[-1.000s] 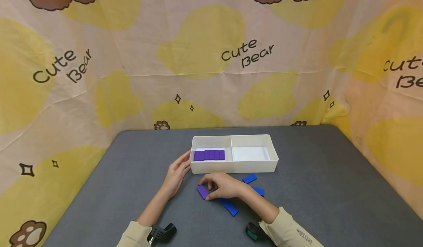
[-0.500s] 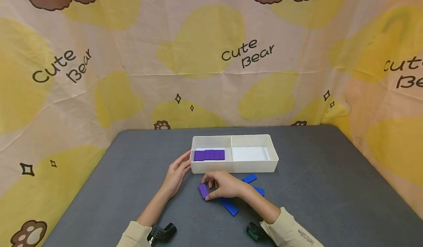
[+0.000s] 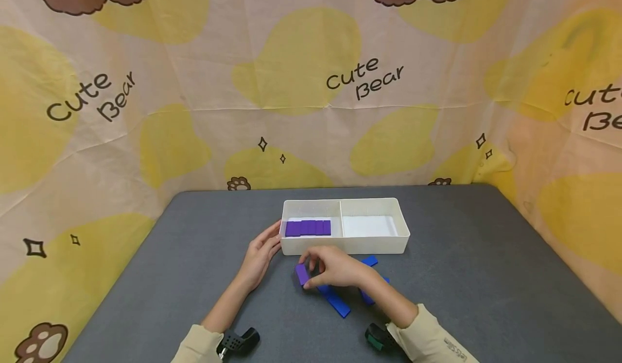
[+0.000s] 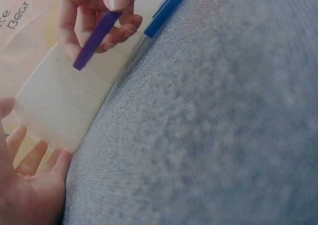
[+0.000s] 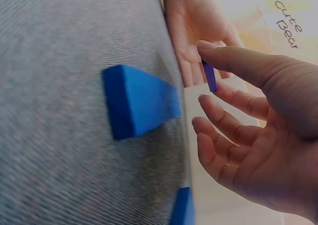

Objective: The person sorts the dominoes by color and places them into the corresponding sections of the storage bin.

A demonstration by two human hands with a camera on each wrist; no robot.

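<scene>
My right hand (image 3: 334, 266) pinches a purple block (image 3: 302, 274) by its ends, between thumb and index finger. In the left wrist view that purple block (image 4: 94, 42) appears thin and edge-on, above the table. My left hand (image 3: 257, 260) has its fingers extended against the left end of a white two-compartment box (image 3: 345, 246). Several purple blocks (image 3: 308, 228) lie side by side in the box's left compartment. Blue blocks (image 3: 336, 302) lie on the table below and beside my right hand, partly hidden by the hand and forearm.
The box's right compartment (image 3: 369, 226) shows its bare white floor. Grey cloth covers the table (image 3: 461, 276). A patterned curtain (image 3: 311, 82) hangs behind the table's far edge.
My right hand has lifted the purple block and moved slightly up and to the right, the block turning more upright. The left hand and the box have stayed in place.
</scene>
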